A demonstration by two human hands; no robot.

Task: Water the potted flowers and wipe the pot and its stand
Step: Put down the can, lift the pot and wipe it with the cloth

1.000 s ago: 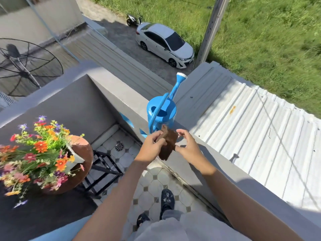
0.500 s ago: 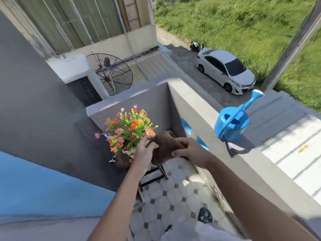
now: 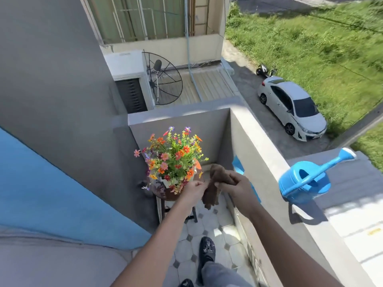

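Note:
A bunch of orange, pink and purple flowers [image 3: 173,157] grows from a brown round pot [image 3: 165,192] on a black metal stand [image 3: 194,216] in the balcony corner. A brown cloth [image 3: 213,187] hangs between my two hands just right of the pot. My left hand [image 3: 193,190] pinches its left edge and my right hand [image 3: 236,186] grips its top. A blue watering can [image 3: 306,179] stands on the parapet ledge to the right, spout pointing outward, with neither hand on it.
The grey parapet wall [image 3: 263,162] runs along the right of the narrow tiled balcony floor [image 3: 209,226]. A grey house wall [image 3: 62,100] closes the left. My dark shoe [image 3: 206,248] stands on the tiles. Below are a metal roof, a satellite dish and a white car.
My view has swung left from the watering can to the flower pot. Both hands carried the brown cloth away from the ledge to a spot beside the pot.

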